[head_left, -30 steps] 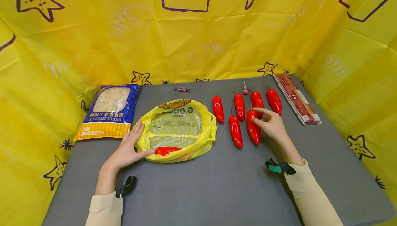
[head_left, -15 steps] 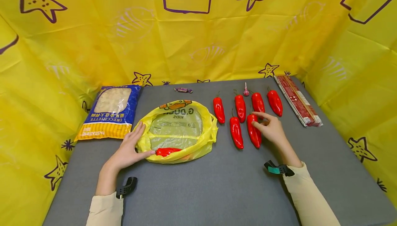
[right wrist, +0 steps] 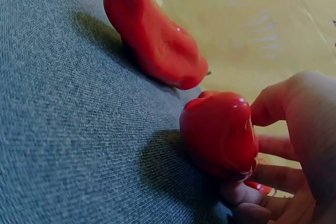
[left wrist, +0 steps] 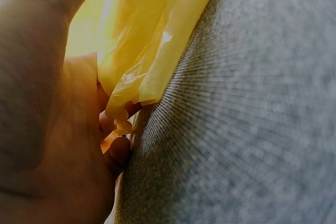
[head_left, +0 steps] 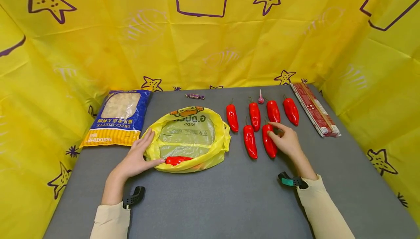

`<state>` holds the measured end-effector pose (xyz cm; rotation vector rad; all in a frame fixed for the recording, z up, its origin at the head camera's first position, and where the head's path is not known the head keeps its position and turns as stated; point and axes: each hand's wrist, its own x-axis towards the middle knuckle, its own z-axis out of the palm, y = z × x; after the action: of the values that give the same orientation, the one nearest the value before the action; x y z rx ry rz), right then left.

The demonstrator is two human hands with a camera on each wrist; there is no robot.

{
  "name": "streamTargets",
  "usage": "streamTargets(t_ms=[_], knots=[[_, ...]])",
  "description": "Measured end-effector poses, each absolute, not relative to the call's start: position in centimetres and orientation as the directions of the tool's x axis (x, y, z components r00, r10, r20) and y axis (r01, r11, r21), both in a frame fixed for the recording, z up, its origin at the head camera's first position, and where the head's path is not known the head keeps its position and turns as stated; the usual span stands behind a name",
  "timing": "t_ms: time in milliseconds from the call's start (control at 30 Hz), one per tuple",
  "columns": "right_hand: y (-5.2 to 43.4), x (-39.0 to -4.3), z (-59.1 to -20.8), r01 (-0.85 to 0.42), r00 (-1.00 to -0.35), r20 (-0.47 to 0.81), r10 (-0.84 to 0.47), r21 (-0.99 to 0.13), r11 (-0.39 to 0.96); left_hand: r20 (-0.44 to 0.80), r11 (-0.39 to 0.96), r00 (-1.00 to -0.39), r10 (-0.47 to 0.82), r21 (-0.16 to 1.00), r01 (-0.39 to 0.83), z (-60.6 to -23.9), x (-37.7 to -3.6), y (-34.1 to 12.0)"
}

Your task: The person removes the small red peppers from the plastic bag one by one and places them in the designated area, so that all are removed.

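Six red peppers lay loose on the grey table [head_left: 210,202] in the head view, four in a back row and two in front, with a seventh pepper [head_left: 177,160] already inside the yellow bag [head_left: 191,138]. The right hand [head_left: 287,141] sat just right of the front-right pepper [head_left: 269,140], fingers curled onto its upper end and touching it, the pepper still lying flat on the table. The front-left pepper [head_left: 250,141] lay just beside it, untouched. The left hand [head_left: 137,157] rested spread on the bag's near-left rim, thumb stretched along the edge right up to the bagged pepper. A blue pasta packet [head_left: 116,117] lay off to the left, a wrapped candy [head_left: 195,96] and a lollipop [head_left: 260,97] near the back edge, and a long red packet [head_left: 314,108] on the right.

Over to the left wrist view: the left hand [left wrist: 47,119] filled the near side, palm and fingers pressed against folds of the yellow bag [left wrist: 152,40], holding the plastic down where it met the table [left wrist: 252,119].

And the right wrist view: the front-right pepper [right wrist: 219,135] sat close up on the table [right wrist: 68,129], the right hand [right wrist: 286,150] wrapping it from the right, fingertips [right wrist: 241,195] tucked under its lower side and thumb at its top. Behind it, apart, lay the front-left pepper [right wrist: 152,38].
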<state>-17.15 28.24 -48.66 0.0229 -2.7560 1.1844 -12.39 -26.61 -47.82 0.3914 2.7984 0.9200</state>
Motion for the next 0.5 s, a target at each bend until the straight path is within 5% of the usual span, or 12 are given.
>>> streamTargets(t_ms=[500], knots=[[28.70, -17.03, -48.65, -0.137, -0.985, 0.172, -0.020, -0.703, 0.698, -0.074, 0.775, -0.951, 0.300, 0.600, 0.198, -47.82, -12.45, -26.57]])
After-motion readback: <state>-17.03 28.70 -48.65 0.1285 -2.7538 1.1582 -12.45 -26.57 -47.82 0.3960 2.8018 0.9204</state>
